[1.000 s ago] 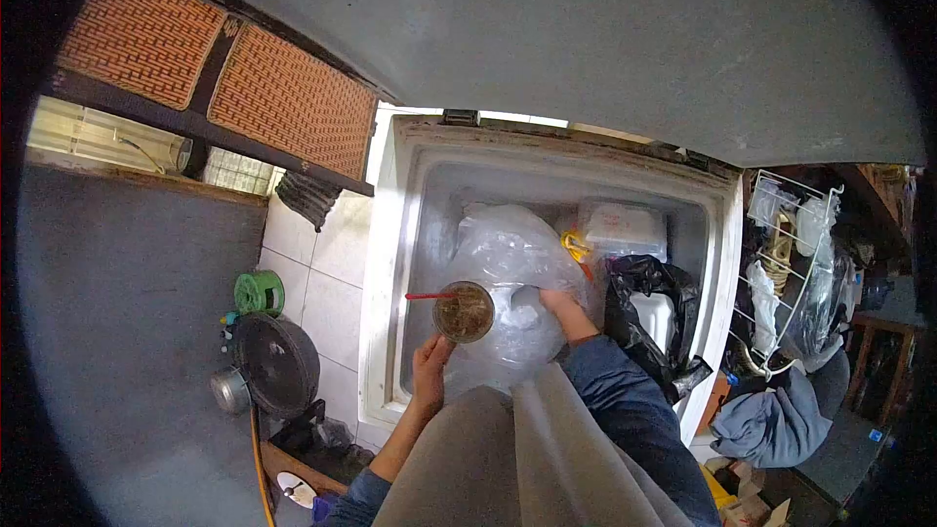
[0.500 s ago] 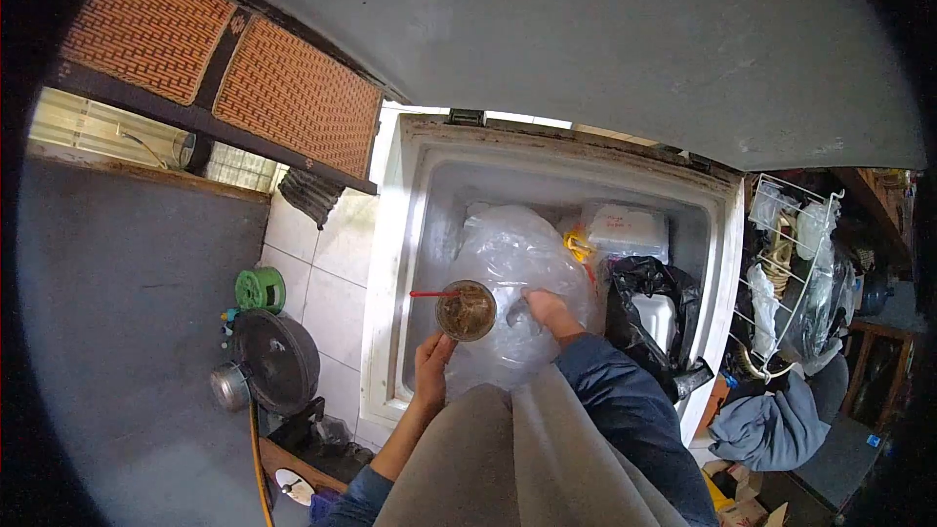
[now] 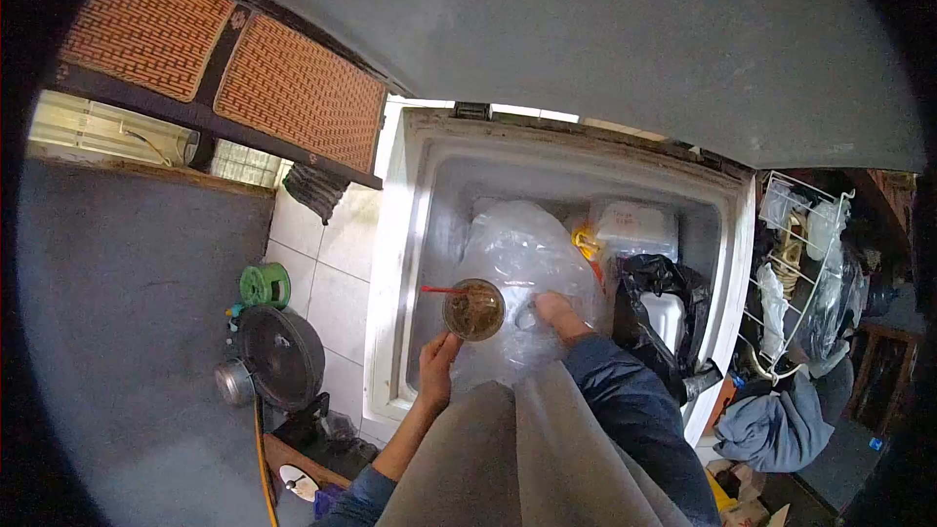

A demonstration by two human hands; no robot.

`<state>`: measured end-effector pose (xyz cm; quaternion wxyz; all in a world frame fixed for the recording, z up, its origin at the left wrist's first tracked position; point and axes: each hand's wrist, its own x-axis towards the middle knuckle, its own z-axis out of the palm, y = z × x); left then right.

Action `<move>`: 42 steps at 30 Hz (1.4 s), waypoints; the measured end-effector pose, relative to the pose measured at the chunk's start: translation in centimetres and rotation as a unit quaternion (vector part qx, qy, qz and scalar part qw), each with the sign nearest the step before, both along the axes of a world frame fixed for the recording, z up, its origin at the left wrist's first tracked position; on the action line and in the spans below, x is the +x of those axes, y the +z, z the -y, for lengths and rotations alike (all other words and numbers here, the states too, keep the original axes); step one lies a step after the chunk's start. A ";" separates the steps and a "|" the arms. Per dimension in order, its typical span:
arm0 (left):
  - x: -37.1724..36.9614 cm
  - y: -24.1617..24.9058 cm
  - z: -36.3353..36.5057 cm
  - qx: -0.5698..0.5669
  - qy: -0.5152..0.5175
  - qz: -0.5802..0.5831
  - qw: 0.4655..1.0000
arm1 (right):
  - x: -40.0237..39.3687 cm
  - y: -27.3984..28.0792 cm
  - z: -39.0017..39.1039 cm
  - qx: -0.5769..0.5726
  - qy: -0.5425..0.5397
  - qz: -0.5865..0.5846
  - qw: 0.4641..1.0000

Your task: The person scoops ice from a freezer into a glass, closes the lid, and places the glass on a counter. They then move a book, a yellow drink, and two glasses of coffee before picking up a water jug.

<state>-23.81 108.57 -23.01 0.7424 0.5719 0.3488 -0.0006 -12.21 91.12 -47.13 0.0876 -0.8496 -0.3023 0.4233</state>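
My left hand is closed on a glass of brown drink. A red stick, a straw or spoon handle, juts from its rim to the left. The glass is held over a large clear plastic bag with pale, ice-like contents, lying in the open chest freezer. My right hand is at the bag, right of the glass, with its fingers curled. Beside the fingertips shows a small, pale round shape; whether they grip it or the plastic, I cannot make out.
Inside the freezer, a black plastic bag surrounds a white box, and a clear-wrapped pack lies behind. The grey lid stands raised. A dark wok hangs left; a white wire rack is at right.
My right hand has shifted slightly, its fingers now lower and more curled at the bag. The glass stays in my left hand. The whole view has moved a little.
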 end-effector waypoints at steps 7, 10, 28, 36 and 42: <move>-0.8 -0.7 -0.4 -0.002 -0.001 0.013 1.000 | 3.8 -2.8 0.7 0.151 0.171 -0.041 0.973; 0.0 0.4 0.0 0.010 -0.006 0.011 1.000 | 6.6 -2.0 2.0 0.185 0.338 -0.089 0.918; 2.5 0.5 2.7 0.012 -0.014 0.003 1.000 | 5.1 33.8 4.4 0.304 -0.511 -0.227 0.772; 2.3 -0.1 3.5 0.060 -0.112 0.025 0.992 | 3.2 35.1 0.8 0.194 -0.463 0.038 0.864; 1.9 -1.0 2.3 -0.010 -0.131 0.037 0.991 | 1.3 36.5 0.2 0.184 -0.360 0.237 0.883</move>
